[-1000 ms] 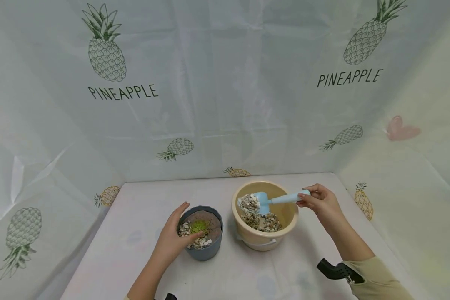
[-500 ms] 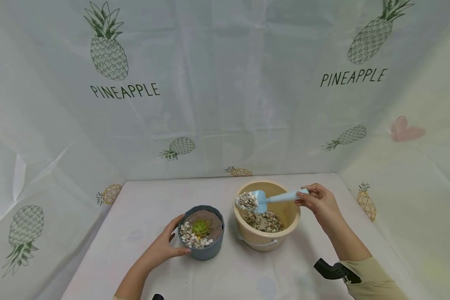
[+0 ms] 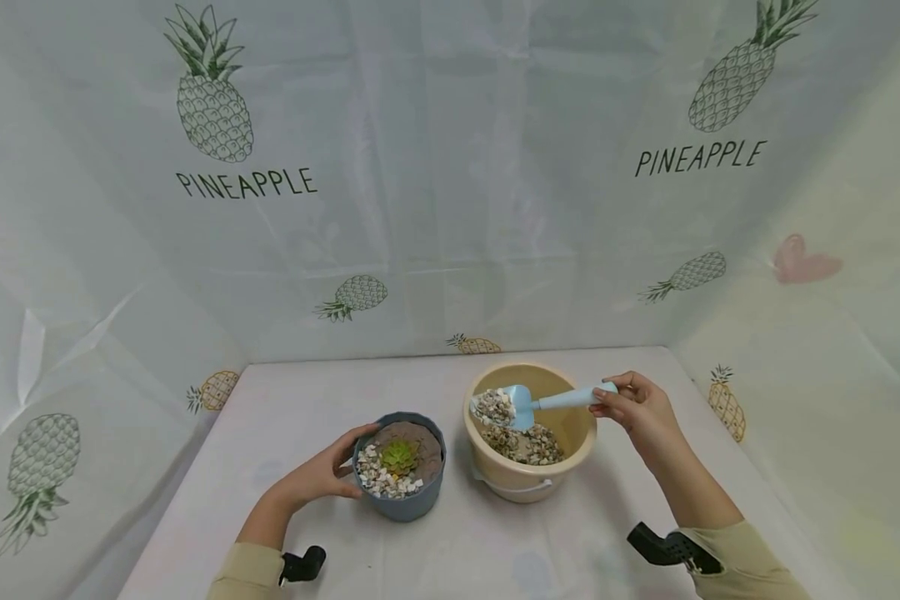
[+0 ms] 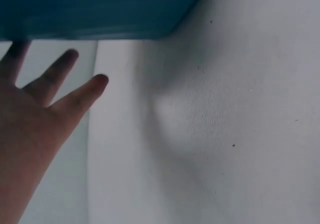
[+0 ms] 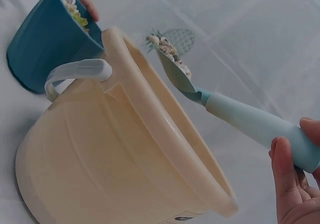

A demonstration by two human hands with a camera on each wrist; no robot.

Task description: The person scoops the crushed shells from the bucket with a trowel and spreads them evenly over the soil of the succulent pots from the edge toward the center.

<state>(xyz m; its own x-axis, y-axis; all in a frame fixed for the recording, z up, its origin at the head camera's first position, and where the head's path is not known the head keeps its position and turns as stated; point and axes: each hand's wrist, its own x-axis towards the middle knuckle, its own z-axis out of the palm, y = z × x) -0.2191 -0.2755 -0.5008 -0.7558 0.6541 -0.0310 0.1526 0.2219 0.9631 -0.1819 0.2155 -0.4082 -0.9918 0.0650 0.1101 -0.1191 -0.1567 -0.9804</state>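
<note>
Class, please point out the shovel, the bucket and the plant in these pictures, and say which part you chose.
Shovel (image 3: 553, 401): head view, on the handle, close to the blade.
Bucket (image 5: 100, 149): right wrist view, on the outer side wall.
Plant (image 3: 400, 457): head view, on the middle of the green leaves.

Beige sleeves (image 3: 753, 562) and curved black wrist mounts (image 3: 663, 547) are worn above bare hands (image 3: 643, 414).

Both wrist views look dim, with soft shadows on the table (image 4: 250, 114).
</note>
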